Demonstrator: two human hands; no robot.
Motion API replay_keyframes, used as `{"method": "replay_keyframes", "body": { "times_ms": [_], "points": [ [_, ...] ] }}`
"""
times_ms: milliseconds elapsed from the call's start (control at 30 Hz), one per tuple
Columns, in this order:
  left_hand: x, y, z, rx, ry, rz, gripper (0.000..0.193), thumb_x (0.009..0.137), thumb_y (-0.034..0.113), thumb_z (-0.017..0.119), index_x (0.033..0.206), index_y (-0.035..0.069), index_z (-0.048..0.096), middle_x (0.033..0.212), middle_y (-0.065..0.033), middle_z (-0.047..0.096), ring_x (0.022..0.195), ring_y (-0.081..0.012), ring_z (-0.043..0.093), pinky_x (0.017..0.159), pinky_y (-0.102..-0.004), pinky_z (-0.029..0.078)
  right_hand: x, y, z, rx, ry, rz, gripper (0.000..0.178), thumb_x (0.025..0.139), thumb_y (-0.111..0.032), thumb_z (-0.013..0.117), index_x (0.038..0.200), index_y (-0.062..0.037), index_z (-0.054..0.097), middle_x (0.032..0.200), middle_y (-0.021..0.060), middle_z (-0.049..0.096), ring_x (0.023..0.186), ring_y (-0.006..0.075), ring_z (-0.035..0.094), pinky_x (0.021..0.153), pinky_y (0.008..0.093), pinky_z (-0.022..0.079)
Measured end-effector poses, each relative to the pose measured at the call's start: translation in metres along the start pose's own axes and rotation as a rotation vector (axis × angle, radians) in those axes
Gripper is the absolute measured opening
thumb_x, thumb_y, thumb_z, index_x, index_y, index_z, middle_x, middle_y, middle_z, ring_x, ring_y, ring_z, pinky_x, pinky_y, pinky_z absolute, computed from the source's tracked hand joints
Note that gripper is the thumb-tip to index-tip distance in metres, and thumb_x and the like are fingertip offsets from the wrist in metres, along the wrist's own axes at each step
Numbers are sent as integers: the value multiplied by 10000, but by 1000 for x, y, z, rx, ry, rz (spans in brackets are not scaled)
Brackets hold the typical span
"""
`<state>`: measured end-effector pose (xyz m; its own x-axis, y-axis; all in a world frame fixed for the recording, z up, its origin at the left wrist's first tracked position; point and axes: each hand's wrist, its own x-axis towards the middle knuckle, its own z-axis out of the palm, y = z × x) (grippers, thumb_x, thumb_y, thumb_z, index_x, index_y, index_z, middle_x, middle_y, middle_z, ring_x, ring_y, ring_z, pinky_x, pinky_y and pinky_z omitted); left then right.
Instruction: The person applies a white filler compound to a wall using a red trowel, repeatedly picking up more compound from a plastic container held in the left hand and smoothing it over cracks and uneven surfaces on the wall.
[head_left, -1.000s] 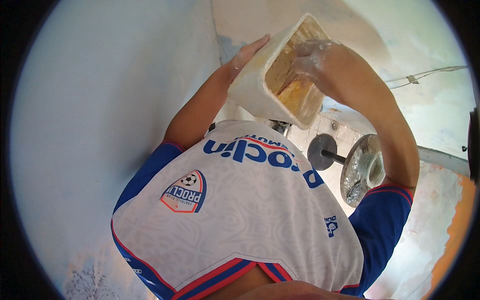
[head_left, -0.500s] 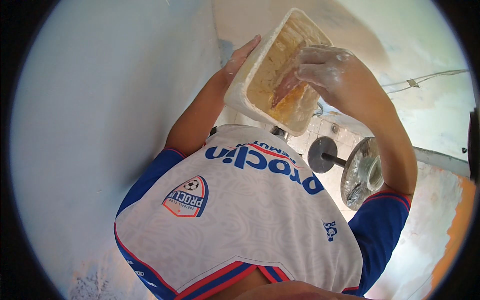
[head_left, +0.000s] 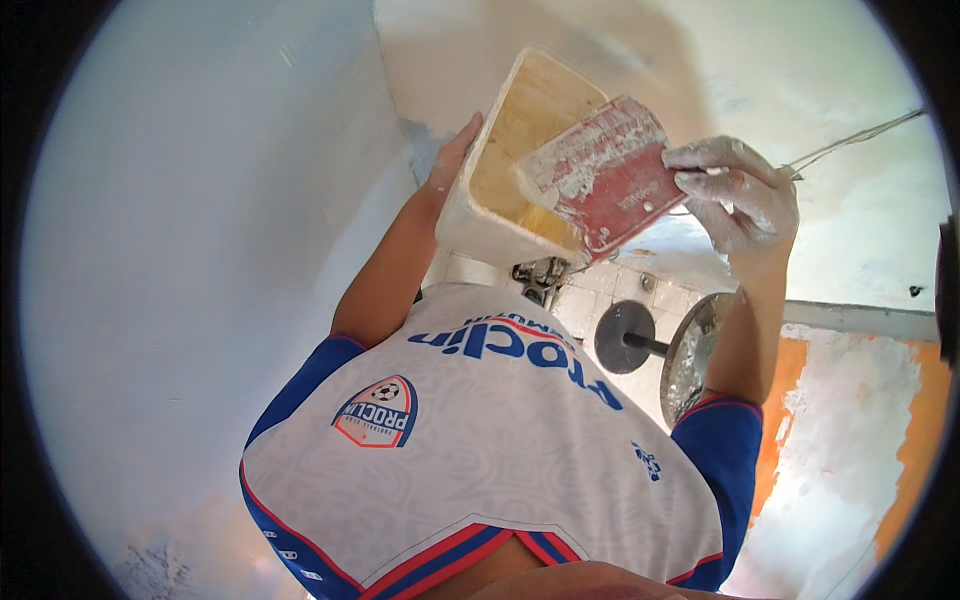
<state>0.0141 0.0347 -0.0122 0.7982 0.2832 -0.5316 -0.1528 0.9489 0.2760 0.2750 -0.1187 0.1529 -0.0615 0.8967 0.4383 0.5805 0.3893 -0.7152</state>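
Pale walls surround you: a smooth bluish-white wall (head_left: 190, 260) stands left of the tub you hold, and a patchy cream wall (head_left: 800, 80) runs behind it and to its right, with a thin wire (head_left: 850, 140) strung across.

Your left hand (head_left: 452, 160) is raised against the left side of the rectangular cream tub (head_left: 500, 170); the fingers lie flat along its outer wall and the thumb side is hidden behind it, so you cannot tell how tightly that grip closes, only that it is touching and carrying the tub. The tub is tilted, its open mouth turned toward you and its inside stained yellowish.

Your right hand (head_left: 735, 190), caked in white plaster, is closed on the right edge of a flat red scraper blade (head_left: 605, 175). The blade is smeared with white paste and its lower left part overlaps the tub's right rim, touching or just in front of it.

Below the tub your white jersey (head_left: 480, 440) with blue sleeves fills the lower middle. Lower right of the tub, a round dark disc on a short rod (head_left: 625, 338) sits beside a larger metal disc (head_left: 695, 350), with small pale tiles (head_left: 610, 290) behind. Further right, orange patches (head_left: 790, 400) show through white plaster.
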Motion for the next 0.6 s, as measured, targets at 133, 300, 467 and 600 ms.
{"method": "replay_keyframes", "body": {
  "times_ms": [133, 300, 467, 600],
  "points": [
    [-6, -11, -4, 31, -60, 45, 653, 1077, 540, 359, 1521, 71, 453, 1491, -171, 523, 1321, -306, 555, 1123, -443, 455, -17, 8, 7, 112, 98, 34, 181, 764, 82, 771, 904, -15, 710, 969, 199, 742, 833, 261, 732, 681, 322, 595],
    [-2, -10, 3, 75, -94, 95, 670, 1075, 558, 355, 1527, 71, 441, 1473, -175, 539, 1307, -309, 568, 1126, -443, 452, -27, 18, 24, 168, 206, 80, 187, 759, 76, 789, 909, -14, 723, 995, 192, 751, 881, 261, 733, 722, 328, 592],
    [68, -51, 14, -193, -320, 9, 676, 1074, 561, 355, 1529, 68, 436, 1475, -173, 540, 1300, -313, 574, 1124, -443, 454, -32, 34, -8, 75, 213, 29, 198, 777, 84, 787, 935, -26, 739, 1008, 194, 753, 922, 272, 722, 779, 342, 580],
    [64, -51, 43, -15, -83, 146, 668, 1076, 554, 355, 1533, 74, 436, 1498, -168, 525, 1322, -318, 559, 1138, -450, 441, -47, 44, -21, 153, 286, 16, 209, 764, 72, 806, 935, -26, 737, 996, 197, 750, 926, 288, 721, 778, 345, 574]
  ]
}}
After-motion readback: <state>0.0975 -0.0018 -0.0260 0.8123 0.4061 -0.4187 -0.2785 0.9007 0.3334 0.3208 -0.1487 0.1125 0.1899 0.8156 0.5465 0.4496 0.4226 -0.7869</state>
